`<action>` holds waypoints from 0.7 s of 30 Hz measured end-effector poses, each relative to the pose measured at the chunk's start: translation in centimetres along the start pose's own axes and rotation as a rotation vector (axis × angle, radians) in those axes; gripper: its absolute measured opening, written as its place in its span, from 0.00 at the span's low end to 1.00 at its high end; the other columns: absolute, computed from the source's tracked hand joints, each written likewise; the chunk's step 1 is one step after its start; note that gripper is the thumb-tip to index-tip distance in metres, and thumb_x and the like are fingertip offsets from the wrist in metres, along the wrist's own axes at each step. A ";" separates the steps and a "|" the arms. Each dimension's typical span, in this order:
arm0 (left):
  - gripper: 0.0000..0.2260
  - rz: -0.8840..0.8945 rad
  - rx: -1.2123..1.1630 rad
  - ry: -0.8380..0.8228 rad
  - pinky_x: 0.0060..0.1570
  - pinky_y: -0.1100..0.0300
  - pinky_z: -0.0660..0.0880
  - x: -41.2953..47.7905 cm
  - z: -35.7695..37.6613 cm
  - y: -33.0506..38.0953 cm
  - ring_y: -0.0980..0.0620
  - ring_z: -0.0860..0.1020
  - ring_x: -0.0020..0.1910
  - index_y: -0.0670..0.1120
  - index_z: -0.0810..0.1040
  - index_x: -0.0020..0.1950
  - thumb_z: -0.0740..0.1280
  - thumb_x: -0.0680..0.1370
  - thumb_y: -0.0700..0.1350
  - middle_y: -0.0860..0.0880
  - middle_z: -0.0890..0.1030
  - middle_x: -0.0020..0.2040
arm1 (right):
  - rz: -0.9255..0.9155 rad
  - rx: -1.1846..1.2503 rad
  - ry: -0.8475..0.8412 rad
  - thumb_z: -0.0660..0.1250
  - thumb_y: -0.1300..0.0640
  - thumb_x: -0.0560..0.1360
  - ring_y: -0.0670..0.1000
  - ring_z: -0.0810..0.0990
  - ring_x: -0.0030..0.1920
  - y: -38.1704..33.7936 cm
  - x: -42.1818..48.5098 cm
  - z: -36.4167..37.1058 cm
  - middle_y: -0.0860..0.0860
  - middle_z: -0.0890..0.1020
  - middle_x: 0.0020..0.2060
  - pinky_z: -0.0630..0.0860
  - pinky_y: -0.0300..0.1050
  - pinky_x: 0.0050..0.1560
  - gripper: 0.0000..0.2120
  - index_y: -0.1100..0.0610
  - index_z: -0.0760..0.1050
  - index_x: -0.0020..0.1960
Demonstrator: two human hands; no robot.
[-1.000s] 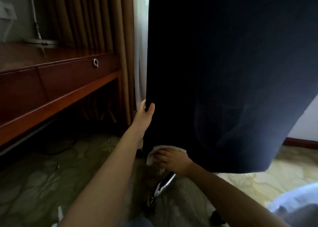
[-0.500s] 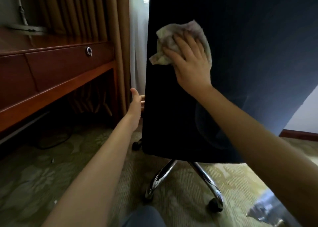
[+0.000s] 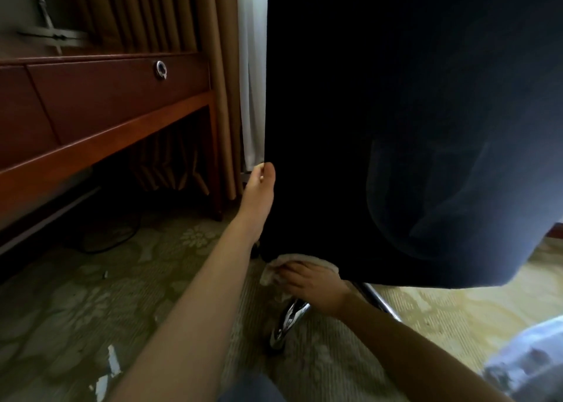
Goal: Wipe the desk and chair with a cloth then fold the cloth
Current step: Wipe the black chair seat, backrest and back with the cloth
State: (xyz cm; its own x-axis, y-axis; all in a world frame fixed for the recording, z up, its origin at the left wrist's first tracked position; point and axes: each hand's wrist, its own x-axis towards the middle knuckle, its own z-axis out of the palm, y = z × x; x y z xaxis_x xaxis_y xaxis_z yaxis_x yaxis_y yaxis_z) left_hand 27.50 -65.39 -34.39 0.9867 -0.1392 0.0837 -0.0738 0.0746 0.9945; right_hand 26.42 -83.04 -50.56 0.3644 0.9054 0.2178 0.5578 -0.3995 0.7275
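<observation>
The left hand (image 3: 259, 194) grips the left edge of the dark chair (image 3: 396, 127) back, thumb on the near face and fingers hidden round the edge. The right hand (image 3: 310, 285) holds the pale cloth (image 3: 274, 272) bunched against the back's bottom edge, near its lower-left corner (just above a chrome leg (image 3: 289, 322)). The wooden desk (image 3: 106, 106) stands to the left.

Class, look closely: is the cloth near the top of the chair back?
No, the right hand holds the cloth at the bottom edge of the chair back.
</observation>
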 end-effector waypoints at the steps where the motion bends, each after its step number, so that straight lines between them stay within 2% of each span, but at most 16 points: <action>1: 0.10 0.005 0.010 0.002 0.32 0.72 0.67 0.1 0.0 -0.1 0.60 0.69 0.38 0.57 0.70 0.52 0.49 0.84 0.51 0.56 0.70 0.43 | -0.033 0.141 0.057 0.54 0.56 0.75 0.51 0.72 0.65 -1.0 -0.5 0.8 0.50 0.79 0.60 0.60 0.45 0.69 0.20 0.56 0.74 0.64; 2: 0.10 0.012 0.010 0.003 0.33 0.70 0.68 0.2 0.1 -0.2 0.59 0.69 0.37 0.57 0.69 0.49 0.49 0.84 0.51 0.55 0.70 0.41 | -0.037 0.298 0.076 0.52 0.54 0.78 0.53 0.70 0.67 -1.8 -0.7 1.2 0.52 0.76 0.64 0.60 0.46 0.70 0.21 0.59 0.70 0.68; 3: 0.10 0.025 0.022 0.005 0.35 0.66 0.68 0.3 0.3 -0.3 0.57 0.69 0.37 0.57 0.69 0.49 0.49 0.84 0.51 0.53 0.71 0.41 | -0.080 0.296 -0.098 0.50 0.51 0.79 0.54 0.69 0.69 -2.2 -0.9 1.5 0.54 0.74 0.67 0.61 0.48 0.69 0.24 0.59 0.69 0.70; 4: 0.10 0.040 0.050 0.015 0.38 0.62 0.67 0.3 0.4 -0.5 0.55 0.70 0.38 0.57 0.70 0.50 0.50 0.83 0.53 0.52 0.72 0.42 | -0.065 0.293 -0.188 0.48 0.48 0.78 0.54 0.70 0.68 -2.1 -1.0 1.2 0.54 0.74 0.67 0.64 0.47 0.68 0.26 0.58 0.71 0.69; 6: 0.11 0.073 0.101 0.044 0.40 0.57 0.65 0.2 0.6 -0.6 0.53 0.71 0.37 0.56 0.71 0.50 0.51 0.83 0.55 0.51 0.73 0.40 | 0.095 0.374 -0.352 0.51 0.50 0.75 0.50 0.78 0.60 -1.5 -0.4 -0.7 0.51 0.81 0.58 0.70 0.42 0.62 0.23 0.55 0.80 0.58; 7: 0.11 0.077 0.103 0.045 0.38 0.58 0.64 0.1 0.7 -0.6 0.54 0.70 0.35 0.55 0.71 0.50 0.51 0.83 0.55 0.51 0.72 0.39 | 0.109 0.386 -0.323 0.54 0.53 0.75 0.50 0.80 0.57 -0.7 0.2 -1.8 0.50 0.82 0.54 0.70 0.42 0.62 0.19 0.54 0.82 0.54; 8: 0.11 0.074 0.088 0.036 0.36 0.60 0.63 0.0 0.8 -0.5 0.54 0.68 0.34 0.53 0.71 0.50 0.51 0.83 0.54 0.51 0.71 0.38 | 0.090 0.358 -0.220 0.55 0.55 0.76 0.51 0.80 0.57 0.3 0.6 -2.3 0.51 0.83 0.54 0.68 0.45 0.64 0.18 0.55 0.82 0.53; 11: 0.12 0.105 0.129 0.040 0.34 0.64 0.67 -0.3 0.9 -0.2 0.53 0.73 0.37 0.49 0.71 0.55 0.52 0.82 0.54 0.52 0.74 0.41 | 0.182 0.235 0.108 0.57 0.58 0.75 0.56 0.75 0.64 5.6 2.6 -5.4 0.56 0.79 0.61 0.62 0.51 0.68 0.18 0.56 0.78 0.61; 13: 0.12 0.126 0.132 0.059 0.31 0.71 0.72 -0.3 0.9 -0.1 0.62 0.78 0.35 0.46 0.71 0.59 0.54 0.82 0.51 0.53 0.77 0.43 | 0.282 0.170 0.253 0.60 0.58 0.74 0.57 0.71 0.66 9.0 3.6 -7.4 0.58 0.77 0.63 0.61 0.52 0.68 0.18 0.57 0.76 0.63; 16: 0.11 0.121 0.111 0.047 0.30 0.73 0.72 -0.3 0.7 0.0 0.69 0.78 0.31 0.46 0.71 0.59 0.55 0.83 0.50 0.54 0.78 0.44 | 0.338 0.100 0.307 0.62 0.57 0.74 0.57 0.67 0.66 11.6 4.1 -8.8 0.58 0.77 0.63 0.60 0.52 0.68 0.17 0.56 0.78 0.61; 19: 0.12 0.134 0.071 0.042 0.34 0.74 0.73 -0.4 0.4 0.1 0.66 0.79 0.39 0.49 0.74 0.57 0.54 0.83 0.51 0.56 0.78 0.45 | 0.379 0.115 0.351 0.64 0.57 0.74 0.58 0.66 0.66 10.6 4.4 -8.4 0.58 0.77 0.62 0.58 0.51 0.69 0.16 0.57 0.78 0.60; 21: 0.12 0.157 0.068 0.041 0.40 0.73 0.73 -0.3 0.4 0.0 0.66 0.78 0.40 0.53 0.75 0.51 0.52 0.82 0.53 0.59 0.78 0.44 | 0.392 0.139 0.348 0.64 0.58 0.74 0.58 0.67 0.66 9.1 4.8 -7.5 0.59 0.77 0.63 0.56 0.51 0.71 0.17 0.58 0.78 0.61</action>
State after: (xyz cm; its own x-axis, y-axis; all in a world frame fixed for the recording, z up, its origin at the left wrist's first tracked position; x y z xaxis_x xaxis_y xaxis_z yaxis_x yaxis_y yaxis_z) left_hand 27.18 -65.69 -34.34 0.9672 -0.0904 0.2373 -0.2360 0.0252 0.9714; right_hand 27.70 -81.24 -38.03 0.3096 0.6691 0.6755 0.5314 -0.7109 0.4607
